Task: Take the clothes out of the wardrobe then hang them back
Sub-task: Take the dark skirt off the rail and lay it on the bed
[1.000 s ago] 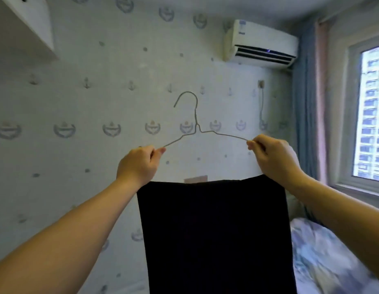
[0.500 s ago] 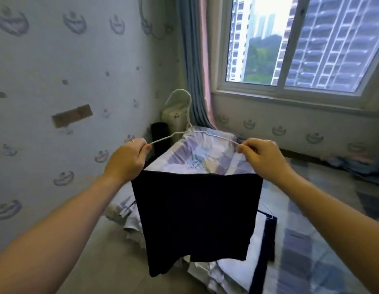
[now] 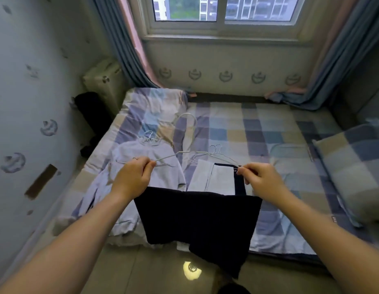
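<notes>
I hold a thin wire hanger [image 3: 185, 152] level over the near edge of the bed [image 3: 258, 132]. My left hand [image 3: 133, 177] pinches its left shoulder and my right hand [image 3: 262, 179] pinches its right shoulder. A dark garment [image 3: 197, 221] hangs folded over the hanger's bar and droops past the mattress edge toward the floor. On the bed behind it lie a pale sweatshirt [image 3: 146, 164] on a hanger and white trousers [image 3: 214, 177] with a dark strip beside them, also on wire hangers. The wardrobe is out of view.
A checked sheet covers the bed, with a checked pillow [image 3: 352, 166] at the right. A window [image 3: 218, 9] with blue and pink curtains [image 3: 122, 39] is beyond it. A pale box [image 3: 103, 81] and dark bag [image 3: 93, 115] stand at the left wall. Tiled floor [image 3: 163, 270] lies below.
My view has swung from the wall and air conditioner down to the bed. Both hands have lowered the hanger with the dark garment over the mattress edge, keeping the same grip.
</notes>
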A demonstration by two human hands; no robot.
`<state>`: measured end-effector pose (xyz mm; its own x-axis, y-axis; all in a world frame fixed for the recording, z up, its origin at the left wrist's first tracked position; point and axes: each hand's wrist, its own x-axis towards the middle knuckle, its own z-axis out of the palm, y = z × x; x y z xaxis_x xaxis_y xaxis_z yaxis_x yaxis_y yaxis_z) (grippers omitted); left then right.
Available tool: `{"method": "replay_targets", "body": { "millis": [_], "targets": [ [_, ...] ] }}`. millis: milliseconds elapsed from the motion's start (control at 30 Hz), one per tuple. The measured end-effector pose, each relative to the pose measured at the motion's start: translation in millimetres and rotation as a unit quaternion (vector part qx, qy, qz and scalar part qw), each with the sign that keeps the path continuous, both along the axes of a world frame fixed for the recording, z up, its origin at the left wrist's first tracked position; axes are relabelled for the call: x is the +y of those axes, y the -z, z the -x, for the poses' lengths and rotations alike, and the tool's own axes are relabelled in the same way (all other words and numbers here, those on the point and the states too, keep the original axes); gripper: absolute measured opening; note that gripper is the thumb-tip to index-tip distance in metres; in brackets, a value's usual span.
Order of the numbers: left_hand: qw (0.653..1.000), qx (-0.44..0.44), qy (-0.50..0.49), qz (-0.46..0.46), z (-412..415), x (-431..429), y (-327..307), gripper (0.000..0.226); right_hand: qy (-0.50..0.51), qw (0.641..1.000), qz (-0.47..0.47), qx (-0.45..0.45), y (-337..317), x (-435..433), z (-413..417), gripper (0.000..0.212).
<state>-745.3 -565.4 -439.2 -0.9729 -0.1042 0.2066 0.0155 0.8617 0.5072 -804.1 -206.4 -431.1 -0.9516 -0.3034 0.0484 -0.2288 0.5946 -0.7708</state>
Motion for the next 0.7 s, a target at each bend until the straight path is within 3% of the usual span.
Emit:
{"method": "replay_targets", "body": {
  "millis": [267, 700],
  "targets": [
    [0.998, -0.062, 0.017, 0.018, 104, 25, 41, 0.034, 0.032, 0.996, -0.012, -0.076, 53, 26, 89, 0.024],
    [0.98, -0.186, -0.068, 0.031, 241, 50, 154, 0.024, 0.063, 0.97, -0.131, -0.195, 181, 30, 235, 0.018]
  ]
}}
